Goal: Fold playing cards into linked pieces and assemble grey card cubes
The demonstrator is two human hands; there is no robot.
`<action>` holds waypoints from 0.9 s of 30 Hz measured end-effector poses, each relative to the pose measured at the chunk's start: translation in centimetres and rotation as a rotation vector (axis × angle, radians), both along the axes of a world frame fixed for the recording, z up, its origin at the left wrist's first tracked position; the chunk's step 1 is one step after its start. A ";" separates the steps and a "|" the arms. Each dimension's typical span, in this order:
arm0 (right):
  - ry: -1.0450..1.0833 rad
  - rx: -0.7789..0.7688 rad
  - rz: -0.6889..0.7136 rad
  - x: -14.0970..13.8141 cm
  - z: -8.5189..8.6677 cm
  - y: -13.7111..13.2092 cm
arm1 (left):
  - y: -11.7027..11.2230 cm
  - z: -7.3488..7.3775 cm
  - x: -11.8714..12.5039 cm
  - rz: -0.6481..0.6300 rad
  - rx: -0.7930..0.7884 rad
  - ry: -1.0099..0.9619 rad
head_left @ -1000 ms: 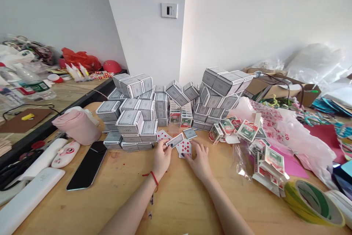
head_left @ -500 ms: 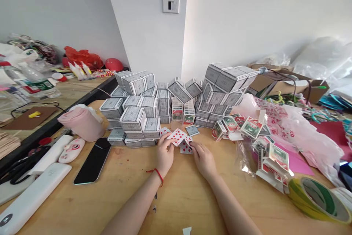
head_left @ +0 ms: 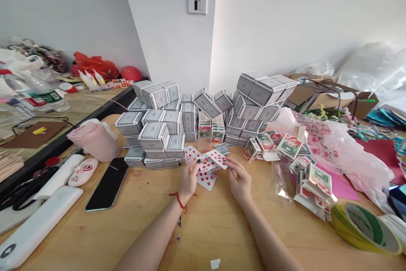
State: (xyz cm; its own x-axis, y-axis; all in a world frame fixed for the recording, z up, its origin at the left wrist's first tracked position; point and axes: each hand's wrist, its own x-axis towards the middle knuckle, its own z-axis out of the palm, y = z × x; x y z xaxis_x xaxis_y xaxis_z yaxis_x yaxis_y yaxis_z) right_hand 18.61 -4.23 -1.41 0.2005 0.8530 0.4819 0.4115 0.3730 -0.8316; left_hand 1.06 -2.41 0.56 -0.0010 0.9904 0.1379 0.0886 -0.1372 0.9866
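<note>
Both my hands hold playing cards over the middle of the table. My left hand (head_left: 189,179), with a red string at its wrist, pinches a red diamond playing card (head_left: 207,165) at its left edge. Between the fingers and thumb of my right hand (head_left: 239,178) is another red diamond playing card (head_left: 218,158), overlapping the first. Under them a diamond card (head_left: 206,181) lies on the wood, and one more (head_left: 191,153) sits behind my left fingers. A patterned card back (head_left: 222,149) lies just beyond.
Grey patterned card blocks are stacked at left (head_left: 154,136) and right (head_left: 266,89). Opened card boxes (head_left: 290,146) and yellow tape (head_left: 364,228) lie on the right. A black phone (head_left: 107,184), a white device (head_left: 41,224) and a pink roll (head_left: 94,140) are on the left.
The two held cards have shifted from leaning together to lying flatter and overlapping. More of the cards beneath and behind shows. My right hand has moved slightly right.
</note>
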 end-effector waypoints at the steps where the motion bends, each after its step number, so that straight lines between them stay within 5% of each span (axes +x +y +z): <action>1: -0.037 0.013 0.056 -0.1 0.3 -0.1 | 0.0 0.0 0.1 -0.015 -0.005 -0.013; 8: -0.107 -0.068 0.296 -0.4 1.7 -1.0 | 0.3 -0.5 0.3 -0.017 0.010 0.009; 16: 0.266 -0.183 -0.002 -0.5 -1.4 0.6 | -0.1 -0.2 0.7 -0.155 -0.005 -0.017; 20: 0.477 -0.270 0.133 -0.5 -1.7 0.7 | -0.4 -0.1 0.9 -0.203 -0.043 -0.009; 27: 0.379 -0.366 0.297 -1.0 -0.9 0.2 | 0.0 -1.2 0.9 -0.188 0.008 0.127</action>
